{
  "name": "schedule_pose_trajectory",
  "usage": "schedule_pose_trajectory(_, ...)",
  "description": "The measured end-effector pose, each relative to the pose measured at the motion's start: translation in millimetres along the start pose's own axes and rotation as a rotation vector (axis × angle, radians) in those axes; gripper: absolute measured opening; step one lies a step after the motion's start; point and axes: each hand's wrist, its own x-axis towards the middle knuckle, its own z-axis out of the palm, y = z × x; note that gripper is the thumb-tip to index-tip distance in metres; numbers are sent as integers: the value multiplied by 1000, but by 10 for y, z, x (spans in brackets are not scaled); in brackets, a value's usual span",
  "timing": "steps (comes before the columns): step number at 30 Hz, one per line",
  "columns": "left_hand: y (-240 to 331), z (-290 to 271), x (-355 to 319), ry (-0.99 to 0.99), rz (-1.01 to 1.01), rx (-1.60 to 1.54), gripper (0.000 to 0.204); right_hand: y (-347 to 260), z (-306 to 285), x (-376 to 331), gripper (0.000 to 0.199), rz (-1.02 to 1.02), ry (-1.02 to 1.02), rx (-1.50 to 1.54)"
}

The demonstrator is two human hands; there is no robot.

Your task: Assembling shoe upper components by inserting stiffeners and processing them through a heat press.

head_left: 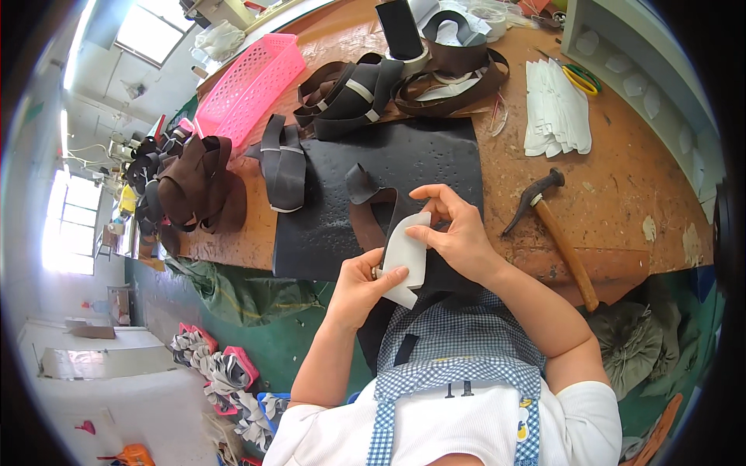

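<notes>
Between my two hands is a white curved lining piece (pixel 406 252), laid along a dark brown leather strip (pixel 371 221) that loops away over the mat. My left hand (pixel 365 281) pinches the lower end of the white piece, thumb on its face. At its upper right edge, my right hand (pixel 451 233) grips it between thumb and curled fingers. Under them lies a black pitted mat (pixel 334 175) at the table's near edge. To the right of my hands rests a hammer (pixel 561 245) with a wooden handle and dark metal head.
Bundled dark strips (pixel 284 163) and brown pieces (pixel 206 182) lie left, near a pink perforated basket (pixel 252 81). Behind the mat are more rolled strips (pixel 353 93) and a phone (pixel 399 29) on a stand. A stack of white pieces (pixel 556 109) and scissors (pixel 581 79) sit at right.
</notes>
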Motion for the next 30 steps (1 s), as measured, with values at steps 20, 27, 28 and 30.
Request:
schedule_pose_trajectory(20,106,24,-112,-46,82,-125,50,-43,21,-105,55,504,20,595)
schedule_pose_trajectory(27,189,-89,-92,14,72,119,42,-28,-74,-96,70,153,157,480)
schedule_pose_trajectory(28,256,-125,-101,21,91,167,38,-54,-67,-123,69,97,178,387)
schedule_pose_trajectory(30,414,-244,-67,-8,179,463,35,-60,-63,-140,59,70,197,423)
